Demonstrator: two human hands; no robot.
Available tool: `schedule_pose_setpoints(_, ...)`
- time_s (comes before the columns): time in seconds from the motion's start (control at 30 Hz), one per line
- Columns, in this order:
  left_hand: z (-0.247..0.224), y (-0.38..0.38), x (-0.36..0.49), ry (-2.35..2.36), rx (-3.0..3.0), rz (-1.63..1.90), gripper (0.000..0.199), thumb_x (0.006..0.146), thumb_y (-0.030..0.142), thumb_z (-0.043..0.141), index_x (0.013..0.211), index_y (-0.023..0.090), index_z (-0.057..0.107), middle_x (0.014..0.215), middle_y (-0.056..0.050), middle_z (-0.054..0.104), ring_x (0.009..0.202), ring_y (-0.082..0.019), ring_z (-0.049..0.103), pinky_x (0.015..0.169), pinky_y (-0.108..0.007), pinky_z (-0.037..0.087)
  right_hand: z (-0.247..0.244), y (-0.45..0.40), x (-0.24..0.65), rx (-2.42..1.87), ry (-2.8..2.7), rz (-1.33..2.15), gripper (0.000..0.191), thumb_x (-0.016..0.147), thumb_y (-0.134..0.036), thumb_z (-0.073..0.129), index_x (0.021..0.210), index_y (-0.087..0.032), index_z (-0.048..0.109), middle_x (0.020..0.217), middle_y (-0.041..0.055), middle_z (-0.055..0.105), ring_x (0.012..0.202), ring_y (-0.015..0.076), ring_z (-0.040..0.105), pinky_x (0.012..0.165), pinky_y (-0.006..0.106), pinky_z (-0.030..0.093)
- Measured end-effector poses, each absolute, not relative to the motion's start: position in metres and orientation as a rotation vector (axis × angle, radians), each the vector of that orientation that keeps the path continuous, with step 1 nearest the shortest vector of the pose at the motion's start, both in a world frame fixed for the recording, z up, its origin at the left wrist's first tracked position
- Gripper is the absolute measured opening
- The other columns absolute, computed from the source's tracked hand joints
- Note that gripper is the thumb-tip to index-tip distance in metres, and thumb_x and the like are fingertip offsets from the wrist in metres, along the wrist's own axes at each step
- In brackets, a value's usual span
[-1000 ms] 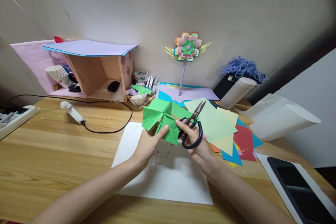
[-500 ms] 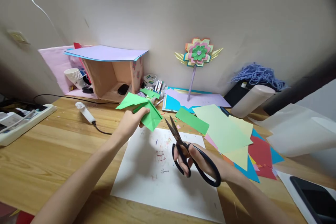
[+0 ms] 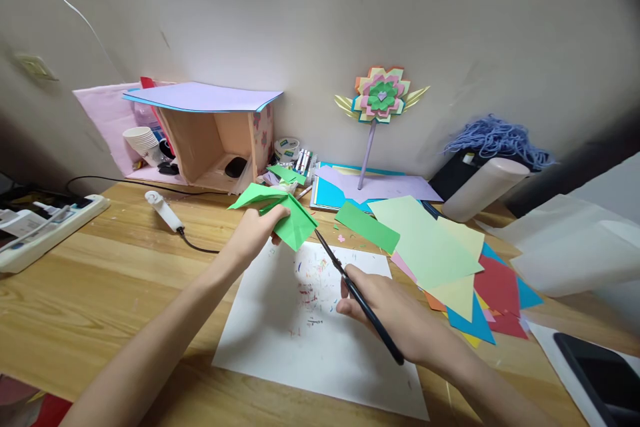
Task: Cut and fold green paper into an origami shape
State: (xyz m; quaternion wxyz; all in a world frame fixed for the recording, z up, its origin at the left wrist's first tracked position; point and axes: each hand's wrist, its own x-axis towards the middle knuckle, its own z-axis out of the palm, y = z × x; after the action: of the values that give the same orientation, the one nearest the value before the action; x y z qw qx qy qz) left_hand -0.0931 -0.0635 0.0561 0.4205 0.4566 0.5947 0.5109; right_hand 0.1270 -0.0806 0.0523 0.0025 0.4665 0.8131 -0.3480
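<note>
Folded green paper is pinched in my left hand, thumb on top, above the far edge of a stained white sheet. My right hand is closed round black-handled scissors, which are turned edge-on. Their tips reach the right corner of the green paper; whether the blades are cutting into it I cannot tell. A flat green strip lies on the table just beyond the scissors.
A cardboard box house with a purple roof stands at the back left. Behind the sheet rises a paper flower on a stem. Coloured papers spread to the right, near a phone. A white corded device lies left.
The scissors have turned from flat to edge-on, and their tips have come to the corner of the green paper. My left hand has shifted slightly right with the paper.
</note>
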Motion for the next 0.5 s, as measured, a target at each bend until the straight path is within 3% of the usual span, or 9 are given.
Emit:
schedule_pose_setpoints(0.23,0.055,-0.066,-0.092,1.527,1.189,1.182,0.020,0.070,0.030,0.052,0.056,0.018,0.045,0.048,0.003,0.044,0.045,-0.010,0.042,0.040,-0.021,0.030,0.051,-0.083,0.126,1.541,2.561,-0.914,0.044,0.079,-0.064,0.041,0.073,-0.021,0.045,0.069,0.0037,0.059,0.060,0.0194,0.050,0.051,0.025,0.028)
schedule_pose_setpoints(0.5,0.053,-0.066,-0.092,1.551,1.252,1.143,0.017,0.069,0.029,0.050,0.057,0.018,0.046,0.050,0.002,0.047,0.046,-0.011,0.044,0.041,-0.022,0.031,0.042,-0.084,0.125,1.629,2.619,-0.570,0.051,0.075,-0.072,0.037,0.070,-0.021,0.042,0.061,0.0054,0.059,0.060,0.0248,0.055,0.047,0.026,0.023)
